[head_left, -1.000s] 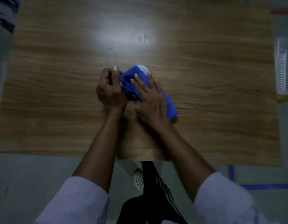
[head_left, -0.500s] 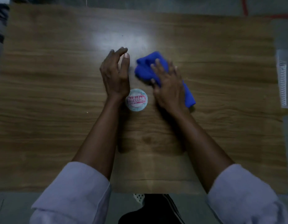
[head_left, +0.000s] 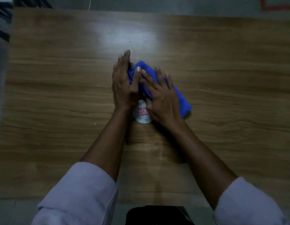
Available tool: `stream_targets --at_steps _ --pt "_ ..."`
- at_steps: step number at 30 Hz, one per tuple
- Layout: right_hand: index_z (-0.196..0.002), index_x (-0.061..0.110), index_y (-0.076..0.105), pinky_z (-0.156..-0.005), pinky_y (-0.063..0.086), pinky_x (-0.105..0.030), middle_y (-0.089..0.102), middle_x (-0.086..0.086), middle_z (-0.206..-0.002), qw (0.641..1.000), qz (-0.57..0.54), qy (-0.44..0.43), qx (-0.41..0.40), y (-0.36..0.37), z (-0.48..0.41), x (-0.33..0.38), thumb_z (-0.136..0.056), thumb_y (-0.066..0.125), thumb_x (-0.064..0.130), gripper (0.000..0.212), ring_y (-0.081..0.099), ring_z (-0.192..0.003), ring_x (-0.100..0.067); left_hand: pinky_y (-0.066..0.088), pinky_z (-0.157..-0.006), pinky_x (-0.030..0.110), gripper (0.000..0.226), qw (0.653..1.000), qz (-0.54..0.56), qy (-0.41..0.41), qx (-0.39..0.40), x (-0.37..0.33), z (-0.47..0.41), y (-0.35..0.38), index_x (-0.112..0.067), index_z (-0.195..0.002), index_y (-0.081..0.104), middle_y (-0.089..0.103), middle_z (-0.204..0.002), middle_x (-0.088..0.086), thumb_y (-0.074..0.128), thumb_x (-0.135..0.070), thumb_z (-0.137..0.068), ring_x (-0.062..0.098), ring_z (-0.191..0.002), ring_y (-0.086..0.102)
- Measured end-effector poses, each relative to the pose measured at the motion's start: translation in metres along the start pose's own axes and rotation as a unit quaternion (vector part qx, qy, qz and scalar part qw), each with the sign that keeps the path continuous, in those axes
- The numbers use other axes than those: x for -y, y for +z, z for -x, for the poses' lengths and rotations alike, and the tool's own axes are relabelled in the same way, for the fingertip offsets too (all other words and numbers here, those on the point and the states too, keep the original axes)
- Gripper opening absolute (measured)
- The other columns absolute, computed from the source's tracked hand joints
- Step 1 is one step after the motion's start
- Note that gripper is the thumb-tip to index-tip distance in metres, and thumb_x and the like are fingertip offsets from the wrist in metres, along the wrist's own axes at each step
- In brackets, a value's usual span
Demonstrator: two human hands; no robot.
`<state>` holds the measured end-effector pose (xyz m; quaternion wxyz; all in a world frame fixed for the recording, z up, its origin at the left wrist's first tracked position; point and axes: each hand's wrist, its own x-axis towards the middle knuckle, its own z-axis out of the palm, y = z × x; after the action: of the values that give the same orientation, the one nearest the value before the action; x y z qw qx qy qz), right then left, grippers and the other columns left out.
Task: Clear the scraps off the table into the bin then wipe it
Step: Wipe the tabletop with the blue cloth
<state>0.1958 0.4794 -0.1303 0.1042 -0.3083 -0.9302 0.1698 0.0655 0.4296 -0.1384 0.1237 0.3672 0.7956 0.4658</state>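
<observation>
Centre of the table, the blue cloth sits under both hands! The right hand presses flat on top, fingers straight and spread. The left hand stands against the cloth's left edge, fingers straight and together. A round white disc with pink lettering lies between the wrists.
</observation>
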Motion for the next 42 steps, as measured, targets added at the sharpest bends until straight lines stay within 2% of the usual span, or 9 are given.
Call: stream_targets --at_steps 10,12,15,17,22,25,30,37,42 --pt "-0.158 0.018 0.031 -0.126 0.01 -0.042 0.022 0.003 -0.167 0.947 0.058 0.309 -0.073 -0.042 -0.062 -0.083 -0.102 0.037 0.035 0.059 0.012 -0.155 -0.031 0.017 -0.126 0.035 0.073 1.0 0.007 0.002 -0.006 -0.002 -0.004 0.0 -0.004 -0.15 0.047 0.047 -0.155 0.009 0.056 -0.009 -0.078 0.028 -0.15 0.034" --pt "-0.158 0.015 0.032 -0.124 0.015 -0.043 0.025 -0.007 -0.166 0.958 0.02 0.276 -0.079 -0.024 -0.066 -0.045 -0.101 0.041 0.033 0.06 0.018 -0.153 -0.035 0.016 -0.126 0.034 0.069 1.0 -0.019 0.007 -0.012 0.0 -0.004 0.001 -0.005 -0.151 0.045 0.046 -0.156 0.009 0.054 -0.016 -0.084 0.027 -0.15 0.033" --pt "-0.149 0.01 0.047 -0.121 0.019 -0.045 0.038 -0.007 -0.16 1.0 0.009 -0.012 0.006 0.0 -0.057 -0.01 -0.097 0.045 0.03 0.057 0.026 -0.151 -0.036 0.012 -0.124 0.032 0.067 0.996 -0.092 0.017 -0.011 0.0 -0.005 0.006 -0.001 -0.153 0.04 0.041 -0.159 0.014 0.04 -0.034 -0.094 0.028 -0.151 0.032" --pt "-0.148 0.011 0.049 -0.121 0.021 -0.045 0.04 -0.004 -0.159 0.994 0.007 -0.094 0.046 -0.009 -0.066 -0.029 -0.095 0.043 0.035 0.058 0.027 -0.151 -0.034 0.01 -0.125 0.034 0.068 0.99 -0.143 0.021 -0.005 0.0 -0.006 0.009 0.0 -0.155 0.036 0.035 -0.162 0.015 0.033 -0.037 -0.098 0.028 -0.153 0.028" --pt "-0.157 0.02 0.033 -0.124 0.017 -0.042 0.025 0.002 -0.166 0.985 0.034 0.164 -0.037 -0.041 -0.112 -0.105 -0.103 0.041 0.035 0.057 0.016 -0.154 -0.031 0.008 -0.127 0.038 0.069 0.963 -0.264 0.038 0.025 0.001 -0.007 0.014 -0.01 -0.16 0.026 0.022 -0.169 0.007 0.026 -0.039 -0.098 0.023 -0.157 0.016" --pt "-0.16 0.019 0.024 -0.125 0.014 -0.04 0.018 -0.008 -0.167 0.951 0.008 0.3 -0.076 -0.035 -0.118 -0.066 -0.103 0.042 0.037 0.062 0.013 -0.154 -0.033 0.008 -0.127 0.038 0.069 0.961 -0.274 0.034 0.017 0.001 -0.009 0.015 -0.011 -0.16 0.027 0.023 -0.168 0.007 0.027 -0.04 -0.098 0.023 -0.157 0.016" --pt "-0.15 0.02 0.047 -0.122 0.02 -0.044 0.039 0.002 -0.159 1.0 -0.019 0.022 0.002 -0.009 -0.087 -0.031 -0.095 0.052 0.03 0.056 0.024 -0.152 -0.031 0.017 -0.126 0.044 0.066 0.977 -0.208 0.034 -0.017 -0.002 -0.008 0.011 0.0 -0.156 0.033 0.034 -0.163 0.013 0.036 -0.035 -0.1 0.025 -0.153 0.027" --pt "-0.157 0.015 0.031 -0.125 0.013 -0.042 0.023 -0.002 -0.166 0.942 0.037 0.317 -0.103 -0.053 -0.119 -0.115 -0.102 0.044 0.03 0.058 0.015 -0.154 -0.034 0.012 -0.127 0.041 0.071 0.958 -0.283 0.037 0.01 -0.003 -0.01 0.017 -0.007 -0.157 0.034 0.029 -0.166 0.01 0.039 -0.041 -0.095 0.025 -0.156 0.02" --pt "-0.16 0.018 0.022 -0.125 0.01 -0.041 0.019 -0.006 -0.167 0.966 -0.009 0.255 -0.042 -0.017 -0.162 -0.034 -0.102 0.042 0.033 0.063 0.011 -0.154 -0.034 0.015 -0.126 0.045 0.071 0.945 -0.326 0.034 0.023 -0.003 -0.01 0.018 -0.007 -0.157 0.035 0.028 -0.166 0.012 0.038 -0.04 -0.094 0.027 -0.155 0.021"
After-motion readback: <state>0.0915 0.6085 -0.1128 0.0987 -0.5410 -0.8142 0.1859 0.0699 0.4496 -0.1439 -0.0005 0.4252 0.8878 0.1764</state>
